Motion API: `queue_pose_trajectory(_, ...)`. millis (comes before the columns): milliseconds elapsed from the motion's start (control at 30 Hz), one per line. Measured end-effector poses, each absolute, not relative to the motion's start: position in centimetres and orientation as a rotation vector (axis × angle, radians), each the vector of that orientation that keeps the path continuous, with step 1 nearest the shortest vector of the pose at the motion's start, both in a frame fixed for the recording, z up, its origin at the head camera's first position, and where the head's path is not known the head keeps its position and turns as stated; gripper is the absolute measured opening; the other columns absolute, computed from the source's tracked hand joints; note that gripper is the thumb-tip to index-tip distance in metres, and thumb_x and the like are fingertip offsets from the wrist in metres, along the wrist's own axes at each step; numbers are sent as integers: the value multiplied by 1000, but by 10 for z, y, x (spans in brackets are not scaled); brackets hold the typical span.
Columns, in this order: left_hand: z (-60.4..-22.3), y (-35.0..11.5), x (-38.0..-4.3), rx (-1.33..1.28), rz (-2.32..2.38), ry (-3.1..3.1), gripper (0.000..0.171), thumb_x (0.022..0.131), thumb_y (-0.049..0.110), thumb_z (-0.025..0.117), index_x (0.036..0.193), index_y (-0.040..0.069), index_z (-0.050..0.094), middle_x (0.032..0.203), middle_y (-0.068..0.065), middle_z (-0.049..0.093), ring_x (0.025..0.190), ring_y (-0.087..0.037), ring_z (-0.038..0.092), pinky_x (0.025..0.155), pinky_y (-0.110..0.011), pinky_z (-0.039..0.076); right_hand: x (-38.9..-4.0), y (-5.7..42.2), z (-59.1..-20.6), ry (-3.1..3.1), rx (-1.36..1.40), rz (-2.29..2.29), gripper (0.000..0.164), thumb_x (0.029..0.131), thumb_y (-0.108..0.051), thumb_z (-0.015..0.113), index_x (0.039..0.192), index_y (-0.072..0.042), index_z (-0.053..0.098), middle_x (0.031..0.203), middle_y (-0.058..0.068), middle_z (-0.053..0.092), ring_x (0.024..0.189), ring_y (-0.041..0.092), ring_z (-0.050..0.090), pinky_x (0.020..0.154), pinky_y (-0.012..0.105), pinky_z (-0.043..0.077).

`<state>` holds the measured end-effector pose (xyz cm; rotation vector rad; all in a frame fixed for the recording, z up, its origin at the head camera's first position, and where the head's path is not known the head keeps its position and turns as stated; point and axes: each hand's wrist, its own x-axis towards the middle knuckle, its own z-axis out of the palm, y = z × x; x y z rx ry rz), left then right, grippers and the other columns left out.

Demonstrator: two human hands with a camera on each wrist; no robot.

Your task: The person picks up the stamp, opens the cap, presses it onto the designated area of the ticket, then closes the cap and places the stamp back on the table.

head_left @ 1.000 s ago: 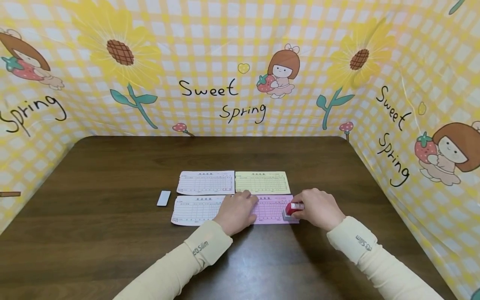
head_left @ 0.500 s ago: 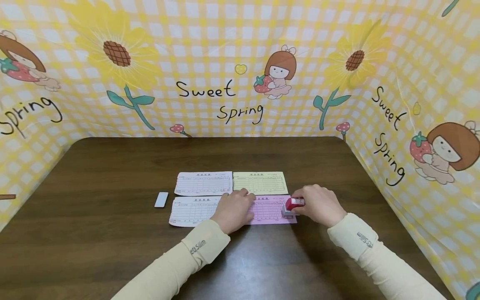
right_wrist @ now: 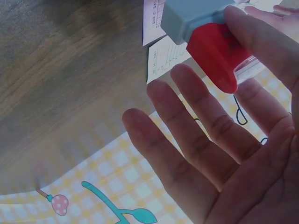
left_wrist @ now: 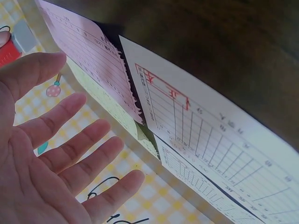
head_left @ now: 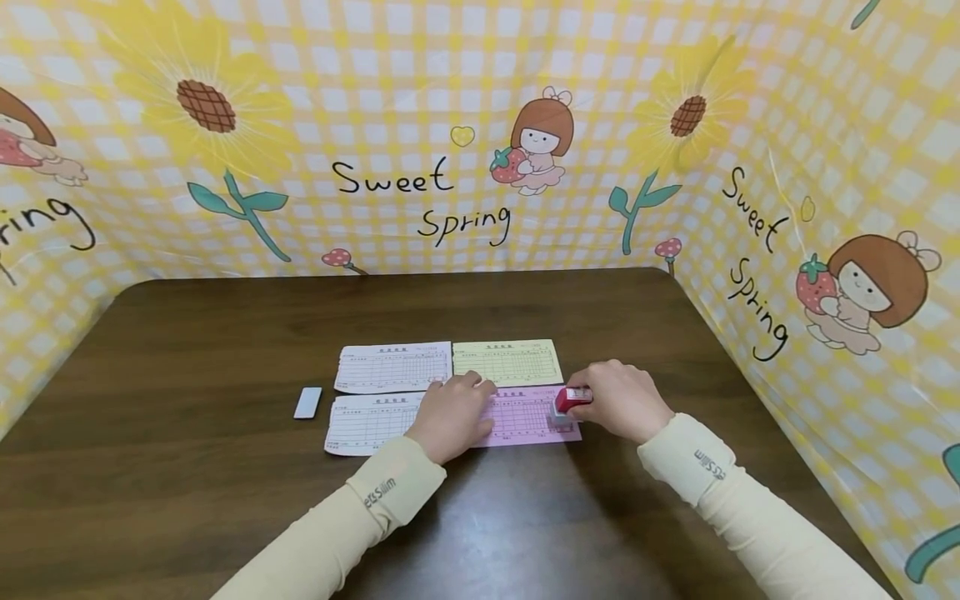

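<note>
My right hand pinches a red-and-grey self-inking stamp over the right end of a pink slip. In the right wrist view the thumb lies along the stamp, and three fingers are extended. My left hand, fingers spread, rests where the pink slip meets a white slip, partly hiding both. Behind these lie a pale lilac slip and a yellow slip. In the left wrist view a red boxed stamp mark shows on the near white slip.
A small white rectangular piece lies left of the slips on the dark wooden table. A yellow checked cloth with printed figures rises behind the table and along its sides.
The right hand has lifted the stamp slightly from the pink slip's lower right corner. The left hand stays on the slips. The whole head view has shifted a little.
</note>
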<state>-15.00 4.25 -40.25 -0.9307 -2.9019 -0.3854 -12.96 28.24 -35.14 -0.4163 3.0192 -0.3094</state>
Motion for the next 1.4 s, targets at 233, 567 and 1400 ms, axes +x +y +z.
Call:
queue_pose_trajectory(233,-402,41,-151,-924,-369,-2909,35,88,22,77,119,6,70,113,-15,68,102,-36,67,86,-58,53,-131,282,-351,3022,-425,-338,12,81,-25,87,83,-22,75,79,-6,69,69,14,60,58,39,50)
queue_pose_trajectory(567,-399,39,-152,-919,-355,-2908,31,88,22,77,114,7,70,109,-14,68,98,-34,67,81,-53,54,-135,282,-348,3026,-445,-321,12,81,-22,87,87,-21,77,82,-4,71,71,16,62,59,40,52)
queue_pose_trajectory(1400,-397,40,-159,-875,-338,-2920,34,88,20,74,120,7,70,113,-14,68,100,-33,67,79,-51,55,-141,285,-340,3050,-408,-346,15,81,-22,88,91,-17,79,85,-1,72,72,18,61,60,39,51)
